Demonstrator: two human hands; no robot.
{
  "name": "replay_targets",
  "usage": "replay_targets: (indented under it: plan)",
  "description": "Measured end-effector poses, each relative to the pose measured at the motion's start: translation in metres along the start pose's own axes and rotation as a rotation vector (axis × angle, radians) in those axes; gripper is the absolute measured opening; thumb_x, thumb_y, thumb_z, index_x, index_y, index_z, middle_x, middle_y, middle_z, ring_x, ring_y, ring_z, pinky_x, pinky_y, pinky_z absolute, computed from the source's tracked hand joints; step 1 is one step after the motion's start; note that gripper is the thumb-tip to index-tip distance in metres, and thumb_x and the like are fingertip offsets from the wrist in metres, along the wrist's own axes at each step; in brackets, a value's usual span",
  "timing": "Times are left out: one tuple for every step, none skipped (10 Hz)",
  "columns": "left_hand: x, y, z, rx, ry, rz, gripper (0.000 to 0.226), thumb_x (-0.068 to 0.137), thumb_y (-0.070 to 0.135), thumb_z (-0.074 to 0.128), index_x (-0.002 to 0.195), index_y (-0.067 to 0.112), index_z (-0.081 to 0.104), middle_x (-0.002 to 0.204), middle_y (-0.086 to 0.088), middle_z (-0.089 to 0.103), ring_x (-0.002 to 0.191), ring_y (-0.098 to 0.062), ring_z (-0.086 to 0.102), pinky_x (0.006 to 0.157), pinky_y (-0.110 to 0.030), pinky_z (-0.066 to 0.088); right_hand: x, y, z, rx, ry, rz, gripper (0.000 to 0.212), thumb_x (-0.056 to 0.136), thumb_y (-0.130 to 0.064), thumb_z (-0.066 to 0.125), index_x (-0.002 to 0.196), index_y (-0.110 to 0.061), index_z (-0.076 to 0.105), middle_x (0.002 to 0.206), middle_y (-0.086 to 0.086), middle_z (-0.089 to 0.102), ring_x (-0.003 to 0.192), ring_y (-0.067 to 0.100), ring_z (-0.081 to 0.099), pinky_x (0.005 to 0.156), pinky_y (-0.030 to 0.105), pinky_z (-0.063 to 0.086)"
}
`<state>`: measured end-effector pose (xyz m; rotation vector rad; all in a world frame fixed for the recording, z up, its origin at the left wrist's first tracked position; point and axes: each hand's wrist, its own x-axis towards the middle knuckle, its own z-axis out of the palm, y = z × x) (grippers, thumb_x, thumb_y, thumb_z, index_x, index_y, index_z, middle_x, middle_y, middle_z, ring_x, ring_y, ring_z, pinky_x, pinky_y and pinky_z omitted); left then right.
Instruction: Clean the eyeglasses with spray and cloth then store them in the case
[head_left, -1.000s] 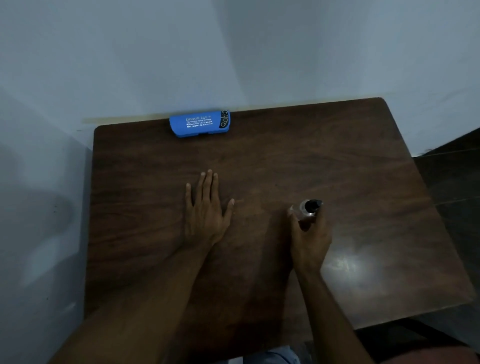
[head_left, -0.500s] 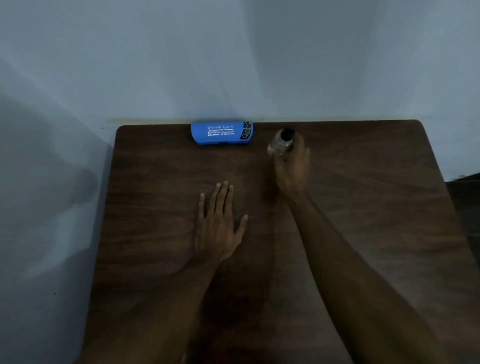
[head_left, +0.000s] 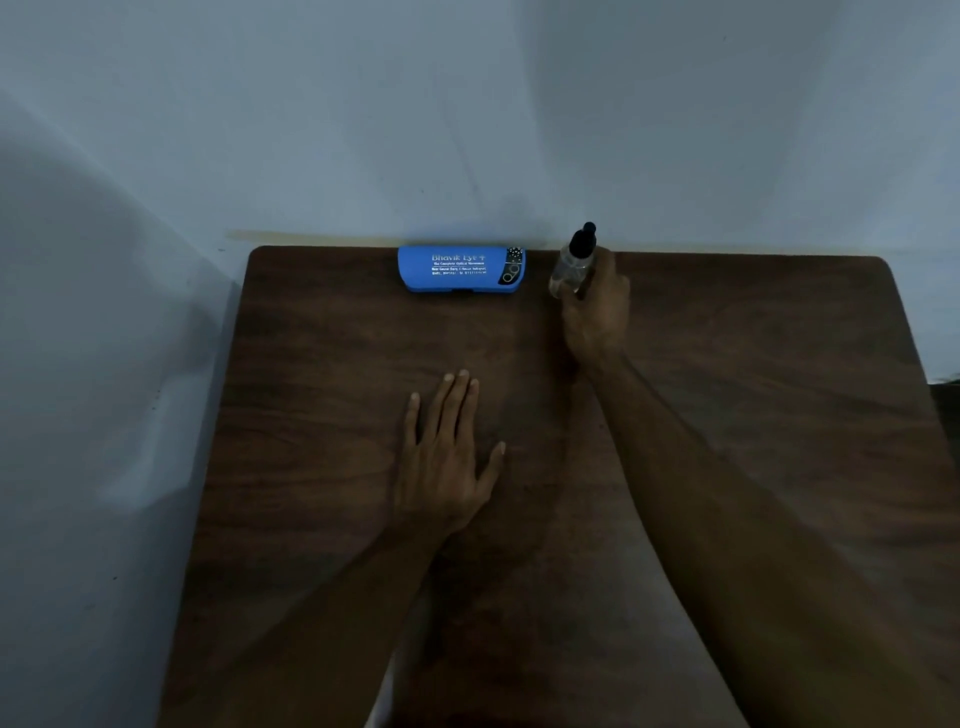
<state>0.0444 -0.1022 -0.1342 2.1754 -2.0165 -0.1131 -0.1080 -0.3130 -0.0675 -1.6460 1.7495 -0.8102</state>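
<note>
The right hand (head_left: 597, 312), fingers wrapped round the upright spray bottle (head_left: 571, 270), is just right of the closed case (head_left: 461, 269) lying left-to-right at the desk's (head_left: 753, 364) far edge, while the left hand (head_left: 447, 457) rests flat, fingers together.

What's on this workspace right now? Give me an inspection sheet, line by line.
Surface: dark wooden table, bare across the middle.
Job's things: blue eyeglass case, closed, at the far edge; clear spray bottle with black top, upright, just right of the case. Eyeglasses and cloth: nothing seen.
Clutter: nothing seen.
Grippers: left hand flat on the table, empty; right hand gripping the spray bottle.
Cables: nothing seen.
Surroundings: pale wall behind and left of the table.
</note>
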Motion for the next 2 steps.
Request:
replay_targets:
  plan:
    - [-0.0005,0.0009,-0.0053,-0.010,-0.009,0.011,0.083,0.102,0.064,0.036,0.167,0.014,0.025,0.177,-0.003,0.021,0.165,-0.017,0.011,0.131,-0.054,0.014,-0.0013,-0.0041,-0.0049,-0.009,-0.006,-0.003,0.043,0.091,-0.016,0.071,0.130,-0.005,0.057,0.121,0.015,0.067,0.113,0.037,0.058,0.089,0.047,0.052]
    - [0.0013,0.0021,-0.0048,0.005,0.000,0.009,0.082,0.102,0.063,0.038,0.166,0.013,0.026,0.176,-0.004,0.021,0.164,-0.017,0.012,0.131,-0.055,0.014,-0.0054,0.0018,-0.0044,0.003,0.002,0.016,0.058,0.091,-0.020,0.074,0.143,-0.006,0.051,0.137,0.013,0.061,0.123,0.033,0.058,0.098,0.051,0.053]
